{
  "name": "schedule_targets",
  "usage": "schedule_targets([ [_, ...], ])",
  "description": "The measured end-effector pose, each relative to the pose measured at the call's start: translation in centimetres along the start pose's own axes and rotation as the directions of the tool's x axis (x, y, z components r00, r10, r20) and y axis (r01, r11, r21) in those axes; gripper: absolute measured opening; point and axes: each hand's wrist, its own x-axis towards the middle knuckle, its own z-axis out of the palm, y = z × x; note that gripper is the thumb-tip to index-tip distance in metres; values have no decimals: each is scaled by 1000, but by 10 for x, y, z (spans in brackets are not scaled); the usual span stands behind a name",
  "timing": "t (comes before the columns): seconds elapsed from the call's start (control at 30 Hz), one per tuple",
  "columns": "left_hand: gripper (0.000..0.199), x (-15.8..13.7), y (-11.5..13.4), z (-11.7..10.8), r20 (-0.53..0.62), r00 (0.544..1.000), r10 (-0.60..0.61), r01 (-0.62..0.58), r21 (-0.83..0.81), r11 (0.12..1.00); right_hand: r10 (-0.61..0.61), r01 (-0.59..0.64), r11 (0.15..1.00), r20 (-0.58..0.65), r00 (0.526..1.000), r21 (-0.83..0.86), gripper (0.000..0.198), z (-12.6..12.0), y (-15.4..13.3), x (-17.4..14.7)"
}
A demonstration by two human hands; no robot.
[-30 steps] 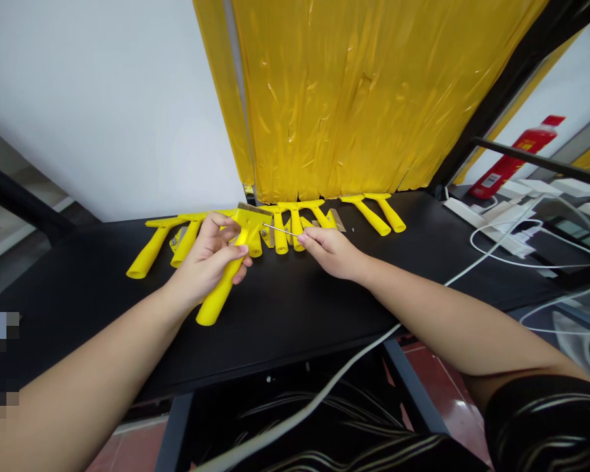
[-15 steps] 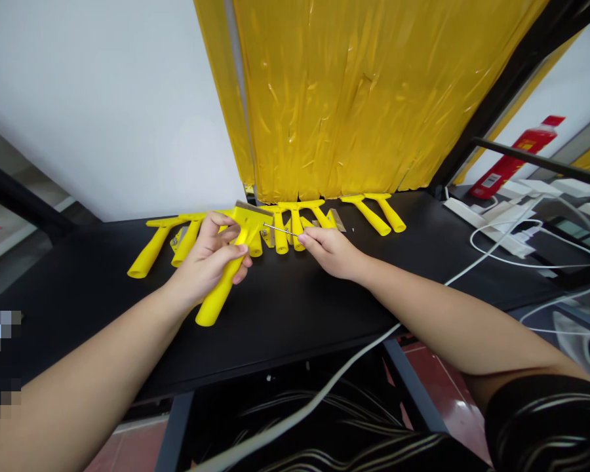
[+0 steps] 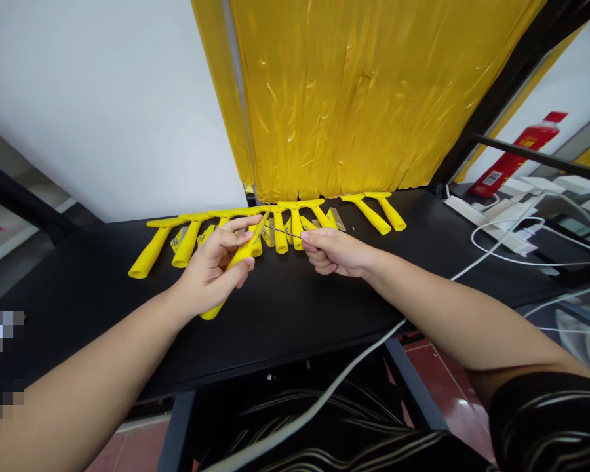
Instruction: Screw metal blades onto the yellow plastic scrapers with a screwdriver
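A yellow scraper [image 3: 240, 257] is gripped in the left hand [image 3: 215, 267], the fingers curled round its handle with the thumb and forefinger stretched toward its head; it is held tilted just above the black table [image 3: 285, 308], its handle end pointing near and left. A thin metal rod [image 3: 282, 231] is pinched between the thumb and forefinger of the right hand [image 3: 335, 252], whose other fingers are folded in; the far tip of the rod is set against the head of the held scraper. The two hands are close together near the middle of the table.

A row of yellow scrapers [image 3: 295, 219] is laid along the far edge of the table, heads toward the yellow plastic sheet [image 3: 354, 98] that hangs behind. A small metal blade [image 3: 337, 219] is seen lying among them, right of centre.

On the right, a red bottle [image 3: 514, 157] is lying on its side beyond a black bar; whether anything is in it cannot be told. White boxes [image 3: 514, 200] and white cables [image 3: 511, 252] are spread on the right end of the table, and one cable is led down over the near edge.
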Motion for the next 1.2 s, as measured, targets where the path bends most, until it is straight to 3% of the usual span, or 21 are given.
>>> schedule_targets([
  [0.1,36,1,-3,-2,35,999,-20,18,48,999,31,-31,996,-1,1000,-86,41,-2,0,1],
  [0.17,29,4,-5,-2,-1,997,-79,79,-53,995,-49,38,954,-29,998,-296,37,-1,2,2],
  [0.2,28,5,-5,-2,-32,993,-112,108,-116,987,-124,99,893,-28,992,-440,33,-1,2,3],
  [0.27,33,9,-3,0,-64,978,-199,183,-203,962,-277,221,683,34,960,-697,26,-1,2,3],
  [0.33,39,13,0,2,-60,955,-289,267,-243,933,-348,281,493,110,931,-823,23,-2,-1,1],
  [0.37,41,14,1,2,-55,944,-324,301,-256,919,-349,281,446,124,929,-850,24,-4,-2,0],
  [0.6,48,13,2,9,-39,883,-469,449,-223,865,-124,91,363,48,991,-927,24,-9,-13,-12],
  [0.73,40,15,-3,3,-47,855,-517,488,-264,832,44,22,303,37,998,-953,18,-6,-18,-17],
  [0.83,37,16,-7,-3,-71,827,-557,517,-292,805,42,-15,280,-3,999,-960,22,-8,-24,-19],
  [0.93,36,17,-8,-5,-87,798,-597,542,-333,772,-29,-40,331,-53,998,-943,26,-21,-31,-21],
  [1.0,35,18,-4,-3,-89,778,-621,554,-370,746,-160,-99,332,-159,974,-938,22,-37,-35,-21],
  [1.1,34,19,5,1,-92,765,-638,551,-418,722,-333,-320,224,-381,863,-921,9,-66,-36,-20],
  [1.2,31,20,13,5,-69,756,-651,566,-432,703,-304,-537,96,-539,786,-838,15,-90,-33,-16],
])
